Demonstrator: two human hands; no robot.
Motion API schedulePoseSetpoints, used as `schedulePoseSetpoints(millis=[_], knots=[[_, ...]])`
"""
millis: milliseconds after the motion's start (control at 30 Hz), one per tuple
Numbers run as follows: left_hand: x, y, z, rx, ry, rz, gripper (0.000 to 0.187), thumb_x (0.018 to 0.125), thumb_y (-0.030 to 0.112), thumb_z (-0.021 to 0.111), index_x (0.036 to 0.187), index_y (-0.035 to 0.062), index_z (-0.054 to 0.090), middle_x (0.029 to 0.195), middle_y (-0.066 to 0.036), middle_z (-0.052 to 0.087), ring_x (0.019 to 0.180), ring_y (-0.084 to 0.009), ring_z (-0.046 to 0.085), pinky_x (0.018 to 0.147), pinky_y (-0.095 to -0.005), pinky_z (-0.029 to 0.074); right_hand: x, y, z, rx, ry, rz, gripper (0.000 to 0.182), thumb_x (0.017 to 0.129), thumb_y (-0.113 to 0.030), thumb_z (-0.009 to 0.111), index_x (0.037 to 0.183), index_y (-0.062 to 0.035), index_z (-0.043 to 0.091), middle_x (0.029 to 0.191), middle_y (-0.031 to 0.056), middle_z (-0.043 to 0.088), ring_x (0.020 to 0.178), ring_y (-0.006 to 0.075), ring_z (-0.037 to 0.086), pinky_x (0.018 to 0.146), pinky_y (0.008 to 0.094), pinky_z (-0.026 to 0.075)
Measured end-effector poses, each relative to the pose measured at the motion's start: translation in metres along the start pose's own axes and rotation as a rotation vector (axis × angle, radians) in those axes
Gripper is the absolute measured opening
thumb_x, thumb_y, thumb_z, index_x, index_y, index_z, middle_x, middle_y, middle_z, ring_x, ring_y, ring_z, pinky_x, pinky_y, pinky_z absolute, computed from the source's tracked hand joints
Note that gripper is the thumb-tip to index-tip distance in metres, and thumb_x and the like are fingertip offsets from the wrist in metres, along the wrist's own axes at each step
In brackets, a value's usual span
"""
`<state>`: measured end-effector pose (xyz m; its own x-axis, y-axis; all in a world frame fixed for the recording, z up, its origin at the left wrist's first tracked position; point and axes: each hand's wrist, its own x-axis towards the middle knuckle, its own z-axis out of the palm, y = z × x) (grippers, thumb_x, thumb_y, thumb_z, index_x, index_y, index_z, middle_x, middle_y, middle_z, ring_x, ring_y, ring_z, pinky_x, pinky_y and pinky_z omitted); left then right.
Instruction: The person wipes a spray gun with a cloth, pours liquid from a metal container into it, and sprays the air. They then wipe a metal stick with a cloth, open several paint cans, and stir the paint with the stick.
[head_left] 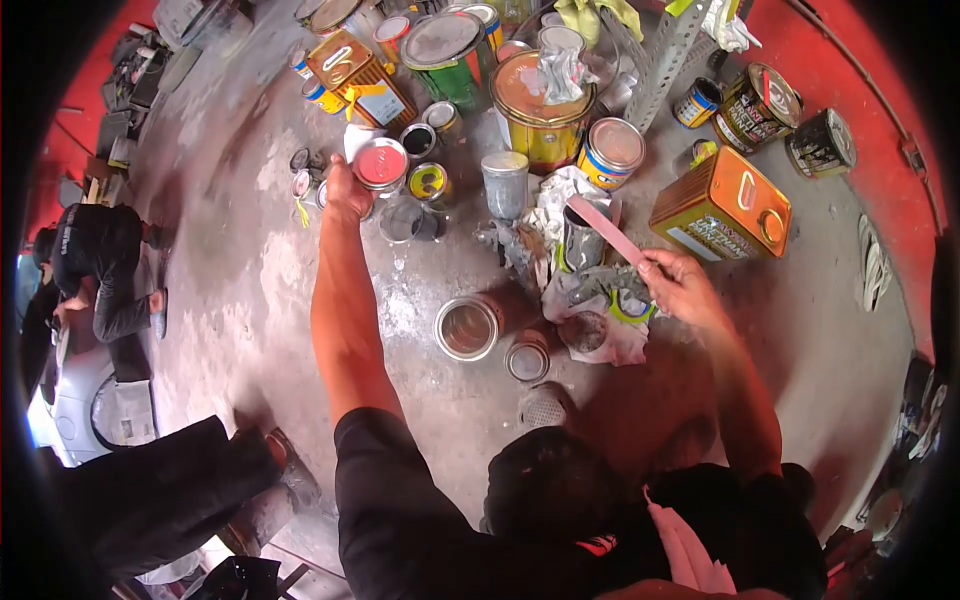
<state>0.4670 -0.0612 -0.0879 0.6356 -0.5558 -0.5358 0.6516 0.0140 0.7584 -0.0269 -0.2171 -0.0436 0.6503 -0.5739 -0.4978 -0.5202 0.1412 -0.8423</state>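
My left hand (347, 190) reaches out to the far side and is closed on the side of a small open paint can (380, 163) with pinkish-red paint in it. A white rag or paper (360, 140) shows just behind that can. In my right hand (685, 285) is a flat pink stir stick (606, 230), pinched at its near end. Its far end slants up to the left above a dark, paint-stained cup (583, 240). Beneath the stick lie crumpled, stained rags (610, 285). A can with yellow paint (429, 182) stands close to the left hand's can.
Several large paint tins stand at the back, among them a green-sided one (445, 55) and a yellow one (542, 105). A rectangular gold tin (722, 205) stands to the right. Nearer are an open metal can (468, 328) and a smaller can (527, 356). Another person (100, 260) crouches far left.
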Motion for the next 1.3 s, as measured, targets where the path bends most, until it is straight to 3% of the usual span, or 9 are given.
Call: schedulePoseSetpoints(millis=[200, 267, 333, 433, 567, 700, 867, 1000, 1300], knots=[[0.075, -0.022, -0.009, 0.257, 0.026, 0.103, 0.081, 0.098, 0.06, 0.011, 0.127, -0.0031, 0.052, 0.121, -0.023, 0.06, 0.116, -0.0342, 0.058, 0.097, -0.0475, 0.048, 0.002, -0.008, 0.006, 0.025, 0.009, 0.002, 0.031, 0.095, -0.026, 0.061, 0.118, -0.0054, 0.064, 0.075, -0.008, 0.058, 0.065, 0.002, 0.048, 0.057, 0.0217, 0.041], [0.077, -0.02, -0.011, 1.384, 0.354, 0.333, 0.09, 0.094, 0.067, 0.014, 0.114, -0.0059, 0.062, 0.116, -0.03, 0.06, 0.112, -0.0393, 0.059, 0.094, -0.047, 0.047, 0.004, -0.007, 0.004, 0.023, 0.029, -0.003, 0.031, 0.095, -0.026, 0.061, 0.118, -0.0042, 0.064, 0.076, -0.0077, 0.059, 0.065, 0.0021, 0.049, 0.056, 0.0214, 0.041], [0.043, -0.011, 0.004, 1.639, 0.335, 0.383, 0.089, 0.09, 0.071, 0.017, 0.114, 0.0014, 0.066, 0.116, -0.031, 0.06, 0.116, -0.0431, 0.054, 0.101, -0.047, 0.039, 0.004, -0.007, 0.006, 0.056, 0.031, -0.044, 0.032, 0.094, -0.024, 0.062, 0.118, -0.0027, 0.063, 0.074, -0.0074, 0.058, 0.062, 0.0017, 0.048, 0.053, 0.0204, 0.04], [0.024, -0.012, 0.014, 1.589, 0.534, 0.281, 0.076, 0.093, 0.065, 0.023, 0.111, 0.0054, 0.068, 0.117, -0.028, 0.061, 0.115, -0.0427, 0.054, 0.097, -0.0463, 0.042, 0.008, -0.01, 0.005, 0.134, -0.019, -0.031, 0.032, 0.094, -0.024, 0.062, 0.119, -0.0043, 0.063, 0.071, -0.0079, 0.054, 0.059, 0.001, 0.046, 0.05, 0.0204, 0.038], [-0.051, -0.058, -0.039, 1.088, 0.65, 1.06, 0.039, 0.096, 0.031, 0.05, 0.115, -0.001, 0.061, 0.112, -0.023, 0.063, 0.106, -0.0392, 0.06, 0.093, -0.0418, 0.045, 0.012, 0.005, 0.006, 0.137, 0.006, -0.039, 0.031, 0.094, -0.022, 0.062, 0.121, -0.0051, 0.061, 0.073, -0.0073, 0.054, 0.058, 0.0015, 0.046, 0.05, 0.0204, 0.038], [-0.193, -0.194, -0.093, 1.259, 0.824, 1.011, 0.023, 0.085, 0.001, 0.054, 0.108, -0.0018, 0.058, 0.098, -0.024, 0.059, 0.091, -0.0425, 0.057, 0.079, -0.0461, 0.046, 0.008, 0.004, 0.018, 0.079, -0.054, -0.005, 0.028, 0.096, -0.008, 0.053, 0.123, -0.0008, 0.052, 0.076, -0.0011, 0.053, 0.061, 0.0049, 0.047, 0.054, 0.0226, 0.041], [-0.328, -0.34, -0.047, 1.18, 0.149, 0.639, 0.068, 0.074, 0.023, 0.075, 0.13, -0.0015, 0.045, 0.127, -0.024, 0.052, 0.118, -0.0425, 0.049, 0.102, -0.0481, 0.038, 0.005, 0.001, 0.045, 0.09, -0.076, -0.036, 0.026, 0.096, -0.006, 0.051, 0.12, -0.002, 0.043, 0.093, 0.0065, 0.058, 0.07, 0.0117, 0.057, 0.064, 0.0277, 0.052], [-0.315, -0.335, 0.019, 1.089, 0.302, 0.544, 0.096, 0.067, 0.035, 0.085, 0.139, -0.0031, 0.033, 0.133, -0.027, 0.045, 0.122, -0.0426, 0.046, 0.105, -0.0473, 0.036, -0.003, -0.017, 0.055, 0.318, -0.19, -0.006, 0.022, 0.099, -0.011, 0.049, 0.119, -0.003, 0.045, 0.093, 0.0116, 0.06, 0.074, 0.0155, 0.063, 0.063, 0.0292, 0.054], [-0.273, -0.341, 0.02, 0.647, 0.071, 0.6, 0.079, 0.064, 0.035, 0.086, 0.125, 0.0003, 0.049, 0.115, -0.018, 0.058, 0.107, -0.0354, 0.056, 0.092, -0.0427, 0.044, -0.035, 0.016, 0.087, -0.577, -0.014, -0.583, 0.023, 0.083, -0.017, 0.061, 0.104, -0.0089, 0.068, 0.107, 0.0189, 0.058, 0.096, 0.0371, 0.06, 0.086, 0.0453, 0.047]])
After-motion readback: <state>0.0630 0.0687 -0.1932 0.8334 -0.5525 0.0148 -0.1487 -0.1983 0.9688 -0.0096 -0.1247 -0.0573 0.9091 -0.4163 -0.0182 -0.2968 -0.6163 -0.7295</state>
